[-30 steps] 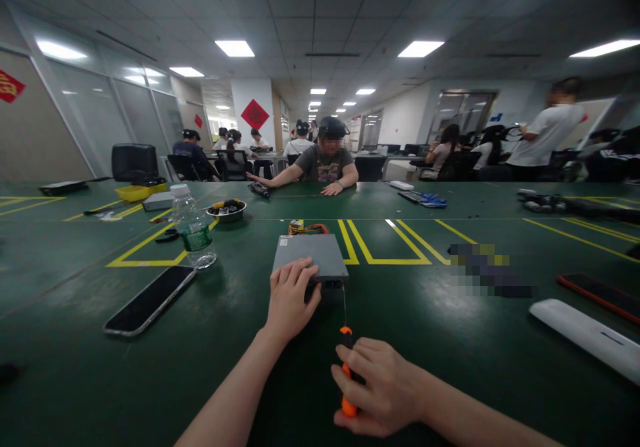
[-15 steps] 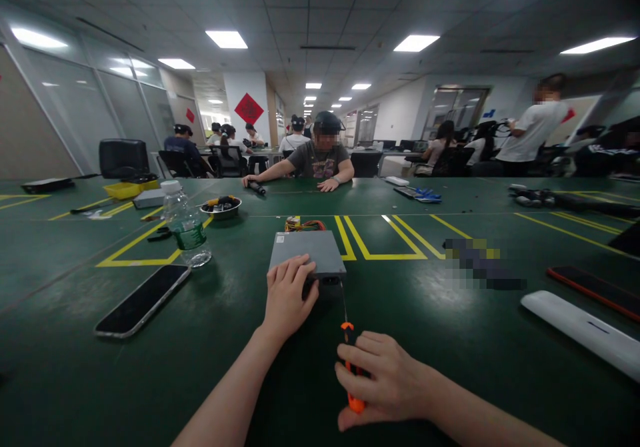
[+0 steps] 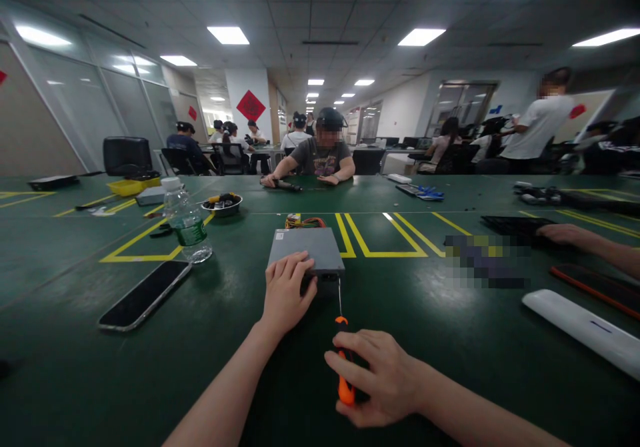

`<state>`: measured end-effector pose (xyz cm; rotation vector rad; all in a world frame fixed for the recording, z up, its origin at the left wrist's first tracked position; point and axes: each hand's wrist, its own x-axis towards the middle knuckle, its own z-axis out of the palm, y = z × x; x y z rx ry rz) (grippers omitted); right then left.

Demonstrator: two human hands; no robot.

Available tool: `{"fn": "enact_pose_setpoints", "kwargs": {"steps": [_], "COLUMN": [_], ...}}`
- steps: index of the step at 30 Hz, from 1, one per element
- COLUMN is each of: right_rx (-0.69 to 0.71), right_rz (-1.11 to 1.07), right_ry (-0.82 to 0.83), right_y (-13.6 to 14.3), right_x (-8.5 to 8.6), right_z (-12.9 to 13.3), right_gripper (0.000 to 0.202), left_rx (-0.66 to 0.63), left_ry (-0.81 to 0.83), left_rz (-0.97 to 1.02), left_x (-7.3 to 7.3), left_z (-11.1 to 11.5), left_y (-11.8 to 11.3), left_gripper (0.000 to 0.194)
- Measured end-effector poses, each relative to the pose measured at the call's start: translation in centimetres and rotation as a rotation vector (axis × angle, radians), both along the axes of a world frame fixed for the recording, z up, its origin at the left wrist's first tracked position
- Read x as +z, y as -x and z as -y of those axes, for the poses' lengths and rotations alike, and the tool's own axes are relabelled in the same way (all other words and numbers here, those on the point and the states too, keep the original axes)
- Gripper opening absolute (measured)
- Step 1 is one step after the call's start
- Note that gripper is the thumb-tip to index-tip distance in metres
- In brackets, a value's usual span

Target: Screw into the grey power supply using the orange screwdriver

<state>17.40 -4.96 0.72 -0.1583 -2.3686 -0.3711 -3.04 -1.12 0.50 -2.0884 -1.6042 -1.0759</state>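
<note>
Nearest, at 6 o'clock, the right hand [image 3: 380, 380] is closed around the orange handle of a screwdriver [image 3: 344, 360], its thin shaft pointed toward 12 o'clock, the tip at or just short of the near right edge of a grey box [image 3: 306, 248]. The left hand [image 3: 286, 293] is laid flat on the box's near edge, fingers [image 3: 287, 268] spread a little and pressed down, nothing gripped. The box is set flat on the green table [image 3: 75, 367], dead centre, with coloured wires [image 3: 303, 221] seen at its far end. Judged from this: the shaft is best kept in line with the screw, the tip seated fully before turning, and the box pinned firmly so it is not slid. One screwdriver and one box are counted. At 9 o'clock, one dark phone [image 3: 145, 295]; beyond it, one water bottle [image 3: 186, 220], one metal bowl [image 3: 222, 203], one yellow tray [image 3: 131, 185]. At 3 o'clock, one white bar [image 3: 580, 330], one red-edged phone [image 3: 595, 287], and another person's hand [image 3: 563, 233]. At 12 o'clock, far, one seated person [image 3: 320, 157] is noted, both hands on the table; others behind cannot be counted surely.
</note>
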Motion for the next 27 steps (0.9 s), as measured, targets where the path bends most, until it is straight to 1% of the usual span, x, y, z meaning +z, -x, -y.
{"fn": "enact_pose_setpoints", "kwargs": {"steps": [3, 7, 12, 17, 23, 27], "right_rx": [0.063, 0.121, 0.115, 0.105, 0.074, 0.063], "right_rz": [-0.025, 0.029, 0.070, 0.090, 0.148, 0.152], "right_ry": [-0.038, 0.000, 0.051, 0.069, 0.095, 0.070], "right_y": [-0.2, 0.2, 0.7, 0.7, 0.7, 1.1], "right_x": [0.1, 0.1, 0.0, -0.3, -0.1, -0.2], "right_z": [0.1, 0.3, 0.1, -0.2, -0.1, 0.0], "right_gripper": [0.036, 0.036, 0.034, 0.035, 0.036, 0.038], "left_rx": [-0.002, -0.002, 0.005, 0.010, 0.017, 0.020], "left_ry": [0.003, -0.007, -0.002, -0.005, -0.013, -0.016], "left_rz": [0.000, 0.003, -0.008, -0.013, -0.018, -0.016], "left_x": [0.0, 0.1, 0.0, 0.0, 0.0, 0.0], "left_z": [0.0, 0.0, 0.0, 0.0, 0.0, 0.0], "left_y": [0.0, -0.1, -0.1, -0.1, -0.2, -0.1], "left_gripper": [0.025, 0.025, 0.026, 0.025, 0.024, 0.024]}}
